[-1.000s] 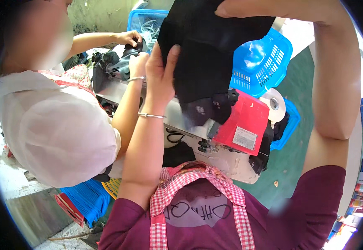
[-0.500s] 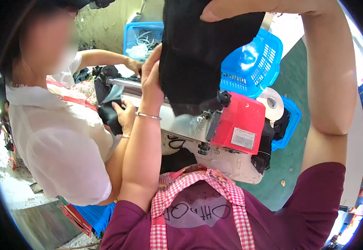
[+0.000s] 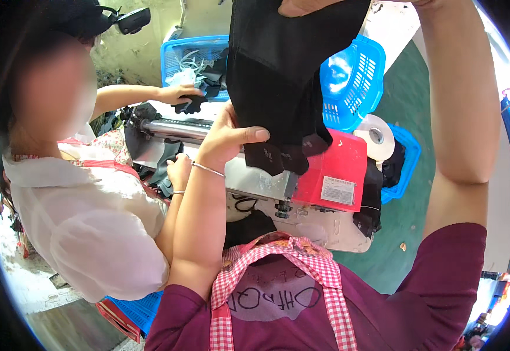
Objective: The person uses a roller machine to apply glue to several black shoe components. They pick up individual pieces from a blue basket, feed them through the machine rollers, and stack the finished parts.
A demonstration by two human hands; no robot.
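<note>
Gripping a black cloth (image 3: 278, 76) with both hands, a worker (image 3: 407, 310) in a checked apron (image 3: 338, 304) spreads it in front of a red machine (image 3: 340, 161) at a pale counter (image 3: 325, 231). The left hand (image 3: 231, 136) pinches its left edge, thumb across the front, fingers behind. The right hand (image 3: 302, 7), cropped by the top of the view, clasps the upper part, thumb on the cloth and fingers out of sight. The lower end hangs over the machine, near a white roll (image 3: 375, 130) and a blue basket (image 3: 367, 70). At left, a co-worker (image 3: 85, 228) in white holds a dark scrap (image 3: 192, 105).
</note>
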